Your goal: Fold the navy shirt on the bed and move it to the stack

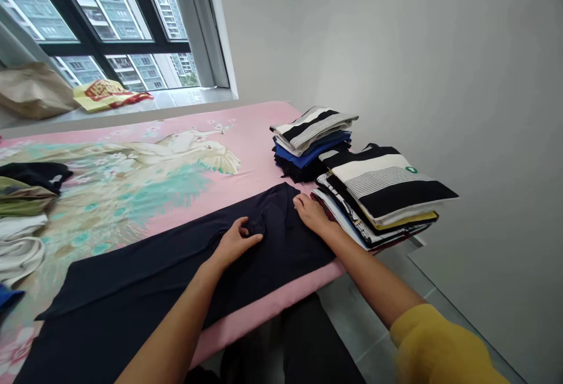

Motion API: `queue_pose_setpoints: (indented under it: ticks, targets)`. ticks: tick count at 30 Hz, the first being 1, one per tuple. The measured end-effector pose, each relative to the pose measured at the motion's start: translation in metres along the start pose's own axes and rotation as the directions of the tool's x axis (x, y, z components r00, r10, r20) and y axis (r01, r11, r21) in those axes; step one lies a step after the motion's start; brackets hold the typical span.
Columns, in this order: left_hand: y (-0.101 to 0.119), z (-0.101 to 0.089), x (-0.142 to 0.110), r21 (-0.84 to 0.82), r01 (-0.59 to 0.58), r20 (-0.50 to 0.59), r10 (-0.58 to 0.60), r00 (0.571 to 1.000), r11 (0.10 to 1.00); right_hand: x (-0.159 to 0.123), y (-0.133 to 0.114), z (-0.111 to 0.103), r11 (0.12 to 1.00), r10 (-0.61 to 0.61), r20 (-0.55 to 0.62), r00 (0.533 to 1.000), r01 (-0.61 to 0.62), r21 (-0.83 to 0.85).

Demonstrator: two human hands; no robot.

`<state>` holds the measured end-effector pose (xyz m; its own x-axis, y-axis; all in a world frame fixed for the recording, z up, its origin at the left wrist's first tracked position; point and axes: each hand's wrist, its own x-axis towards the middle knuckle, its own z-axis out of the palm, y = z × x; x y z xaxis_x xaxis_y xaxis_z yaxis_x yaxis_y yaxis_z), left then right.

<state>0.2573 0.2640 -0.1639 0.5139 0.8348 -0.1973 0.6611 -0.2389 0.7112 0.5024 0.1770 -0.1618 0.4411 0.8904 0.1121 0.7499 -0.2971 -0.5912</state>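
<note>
Garment, dark navy, lies flat across the pink bed sheet, long axis running lower left to centre right of frame. Left hand pinches a small bunch of its fabric near mid-frame. Right hand rests flat, fingers spread, on its right end, just beside the folded striped stack.

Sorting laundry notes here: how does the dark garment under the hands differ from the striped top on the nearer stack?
The dark navy garment lies spread flat in one layer on the pink sheet; the striped top is folded small, crowning a stack. The garment is plain, the top black-and-white banded. Both hands, left and right, touch the garment, not the top. Both are fabric clothing.
</note>
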Motion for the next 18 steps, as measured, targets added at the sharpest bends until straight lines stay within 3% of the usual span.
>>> queue_pose_setpoints:
  ticks: [4, 8, 12, 14, 16, 18]
  targets:
    - [0.0, 0.005, -0.004, 0.124, -0.062, -0.074, 0.072, 0.995, 0.99, -0.039, 0.021, -0.009, 0.999, -0.026, -0.072, 0.997, 0.029, 0.04]
    - [-0.006, 0.004, 0.004, 0.1, 0.013, -0.216, 0.009, 0.976, 0.995, -0.087, 0.04, -0.013, 0.992, -0.118, -0.199, 0.973, 0.123, 0.016]
    - [-0.012, 0.0, 0.006, 0.156, 0.055, -0.21, -0.021, 0.977, 0.986, -0.119, 0.053, -0.012, 0.985, -0.149, -0.145, 0.978, 0.133, -0.113]
    - [-0.008, 0.0, 0.001, 0.284, 0.004, -0.247, 0.069, 0.967, 0.959, -0.124, 0.054, -0.013, 0.982, -0.123, -0.103, 0.987, 0.107, -0.155]
    - [0.002, 0.002, -0.004, 0.426, -0.137, -0.264, 0.268, 0.927, 0.895, -0.125, 0.051, -0.015, 0.981, -0.089, -0.055, 0.995, 0.078, -0.178]
    - [0.017, 0.007, -0.005, 0.512, -0.329, -0.175, 0.471, 0.864, 0.794, -0.125, 0.046, -0.019, 0.98, -0.067, -0.008, 0.998, 0.064, -0.188]
